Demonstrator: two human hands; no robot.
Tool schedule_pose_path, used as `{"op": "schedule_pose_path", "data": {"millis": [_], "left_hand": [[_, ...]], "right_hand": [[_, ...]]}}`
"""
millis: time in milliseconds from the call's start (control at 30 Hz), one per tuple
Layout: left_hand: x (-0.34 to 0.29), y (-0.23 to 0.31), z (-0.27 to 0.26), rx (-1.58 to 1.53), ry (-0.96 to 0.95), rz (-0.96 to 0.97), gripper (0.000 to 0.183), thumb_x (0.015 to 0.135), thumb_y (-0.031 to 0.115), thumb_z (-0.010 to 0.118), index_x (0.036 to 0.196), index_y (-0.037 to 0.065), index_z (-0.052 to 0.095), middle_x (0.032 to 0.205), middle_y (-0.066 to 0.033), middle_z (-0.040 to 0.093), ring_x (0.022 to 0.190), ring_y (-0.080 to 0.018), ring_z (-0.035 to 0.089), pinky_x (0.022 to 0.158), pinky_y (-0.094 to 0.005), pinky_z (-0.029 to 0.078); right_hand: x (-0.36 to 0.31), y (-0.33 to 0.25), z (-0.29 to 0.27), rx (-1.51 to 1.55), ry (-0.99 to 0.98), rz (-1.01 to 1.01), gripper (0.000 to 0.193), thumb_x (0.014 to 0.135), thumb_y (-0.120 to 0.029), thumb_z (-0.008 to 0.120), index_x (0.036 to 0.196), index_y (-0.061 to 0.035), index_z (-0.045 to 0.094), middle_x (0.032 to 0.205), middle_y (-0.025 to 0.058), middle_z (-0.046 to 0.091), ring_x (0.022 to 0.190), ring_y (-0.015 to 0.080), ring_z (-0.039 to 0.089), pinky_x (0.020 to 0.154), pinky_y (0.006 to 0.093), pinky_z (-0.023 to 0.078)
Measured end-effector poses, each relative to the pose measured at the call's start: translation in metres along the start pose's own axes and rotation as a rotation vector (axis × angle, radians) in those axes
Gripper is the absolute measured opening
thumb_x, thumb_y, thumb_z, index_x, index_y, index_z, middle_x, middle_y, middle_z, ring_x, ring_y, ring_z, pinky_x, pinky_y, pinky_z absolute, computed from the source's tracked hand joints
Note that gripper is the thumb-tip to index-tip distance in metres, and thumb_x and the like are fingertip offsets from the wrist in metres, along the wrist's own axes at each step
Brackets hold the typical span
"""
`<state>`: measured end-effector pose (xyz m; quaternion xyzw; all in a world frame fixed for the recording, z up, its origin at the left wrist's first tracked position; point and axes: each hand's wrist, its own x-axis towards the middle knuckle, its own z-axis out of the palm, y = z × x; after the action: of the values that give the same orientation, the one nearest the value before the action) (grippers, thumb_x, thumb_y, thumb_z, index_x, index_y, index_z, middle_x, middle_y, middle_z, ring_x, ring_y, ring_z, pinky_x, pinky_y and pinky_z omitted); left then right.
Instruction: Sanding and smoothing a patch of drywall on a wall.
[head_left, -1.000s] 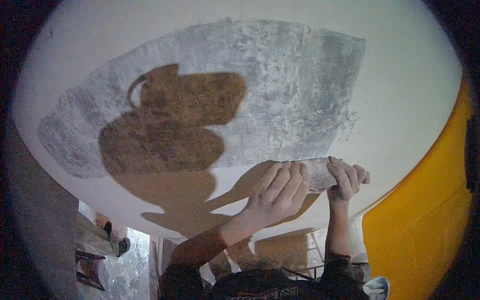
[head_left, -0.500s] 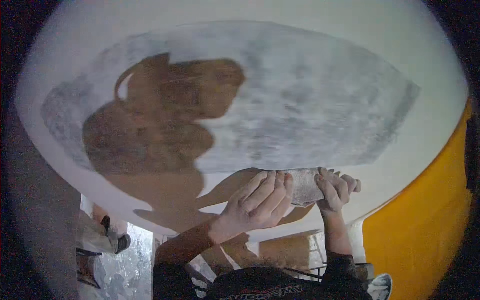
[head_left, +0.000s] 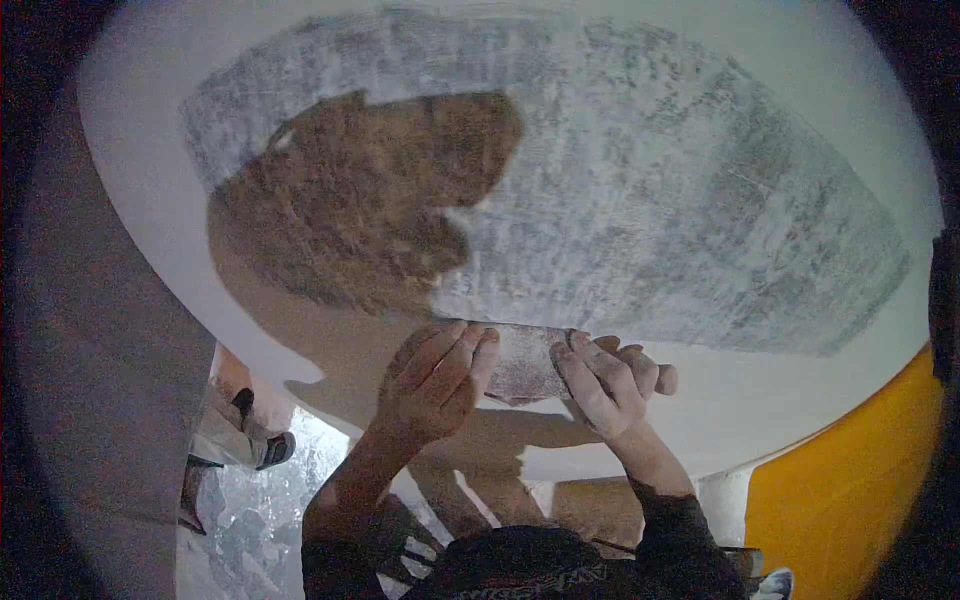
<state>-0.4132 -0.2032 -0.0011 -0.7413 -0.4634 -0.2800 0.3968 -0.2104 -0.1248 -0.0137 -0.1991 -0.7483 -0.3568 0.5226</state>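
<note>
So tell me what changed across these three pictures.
Both hands, left hand and right hand, slid the grey sanding block leftward along the white wall, and the view shifted so the grey sanded patch looks larger. Unchanged: both hands grip the block against the wall, and the shadow lies on the patch.
</note>
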Motion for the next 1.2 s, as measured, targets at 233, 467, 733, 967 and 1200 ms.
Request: {"op": "schedule_pose_path", "data": {"millis": [233, 467, 733, 967, 1200], "left_hand": [[-0.005, -0.005, 0.001, -0.071, 0.203, -0.056, 0.023, 0.076, 0.005, 0.066, 0.099, 0.001, 0.065, 0.099, -0.0088, 0.062, 0.099, -0.0227, 0.057, 0.082, -0.0388, 0.052], [0.017, 0.024, 0.009, -0.111, 0.079, -0.069, 0.024, 0.075, 0.004, 0.066, 0.099, 0.001, 0.066, 0.097, -0.01, 0.06, 0.098, -0.0232, 0.058, 0.08, -0.0384, 0.052], [0.093, 0.109, 0.031, -0.155, 0.171, 0.094, 0.025, 0.074, 0.005, 0.065, 0.098, -0.003, 0.066, 0.092, -0.0113, 0.059, 0.092, -0.0256, 0.058, 0.077, -0.0356, 0.052], [0.164, 0.202, 0.06, -0.063, 0.269, 0.239, 0.022, 0.074, 0.004, 0.064, 0.093, -0.005, 0.065, 0.082, -0.0119, 0.059, 0.088, -0.0236, 0.059, 0.076, -0.0322, 0.053], [0.211, 0.264, 0.072, -0.096, 0.246, 0.213, 0.021, 0.073, 0.008, 0.062, 0.092, 0.0, 0.067, 0.093, -0.0093, 0.063, 0.093, -0.0211, 0.06, 0.079, -0.0316, 0.051]], "right_hand": [[0.017, -0.001, 0.002, 0.027, 0.026, -0.161, 0.028, 0.07, -0.012, 0.07, 0.097, -0.0131, 0.066, 0.102, -0.0032, 0.064, 0.089, 0.0119, 0.055, 0.067, 0.0278, 0.035], [-0.001, 0.024, -0.015, -0.065, 0.027, -0.034, 0.027, 0.071, -0.013, 0.07, 0.097, -0.0191, 0.065, 0.102, -0.0066, 0.065, 0.076, 0.0114, 0.05, 0.072, 0.0295, 0.032], [-0.044, 0.111, -0.07, -0.132, 0.017, 0.097, 0.029, 0.068, -0.018, 0.077, 0.093, -0.0272, 0.065, 0.099, -0.0116, 0.065, 0.08, 0.0111, 0.048, 0.082, 0.0315, 0.024], [-0.093, 0.201, -0.125, -0.211, 0.051, 0.15, 0.021, 0.072, -0.016, 0.073, 0.089, -0.0264, 0.065, 0.094, -0.0096, 0.067, 0.078, 0.0117, 0.048, 0.083, 0.0321, 0.025], [-0.119, 0.26, -0.16, -0.275, 0.052, 0.208, 0.02, 0.073, -0.012, 0.069, 0.087, -0.0254, 0.065, 0.092, -0.0069, 0.068, 0.077, 0.0136, 0.05, 0.081, 0.0318, 0.028]]}}
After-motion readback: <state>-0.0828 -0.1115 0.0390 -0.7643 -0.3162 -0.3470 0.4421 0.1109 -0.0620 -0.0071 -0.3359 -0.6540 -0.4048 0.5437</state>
